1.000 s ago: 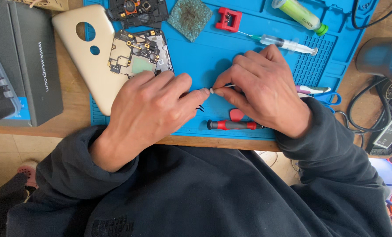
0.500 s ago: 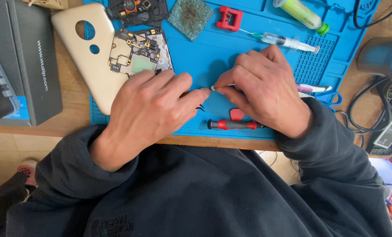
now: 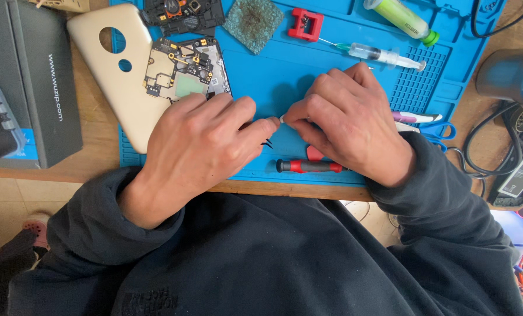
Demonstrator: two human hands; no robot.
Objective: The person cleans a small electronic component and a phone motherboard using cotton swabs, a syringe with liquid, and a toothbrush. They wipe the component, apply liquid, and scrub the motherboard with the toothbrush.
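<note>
Two hands, left hand (image 3: 200, 137) and right hand (image 3: 346, 123), pinch one tiny white piece (image 3: 281, 119) between their fingers, mid-frame over the blue rubber mat (image 3: 273, 70), needing a gentle touch.

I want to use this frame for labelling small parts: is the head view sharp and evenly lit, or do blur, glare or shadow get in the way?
Head view: sharp, evenly lit; the circuit board shows fine detail. The left hand and right hand cast soft shadows on the blue mat; they hide most of the small white piece.
</note>
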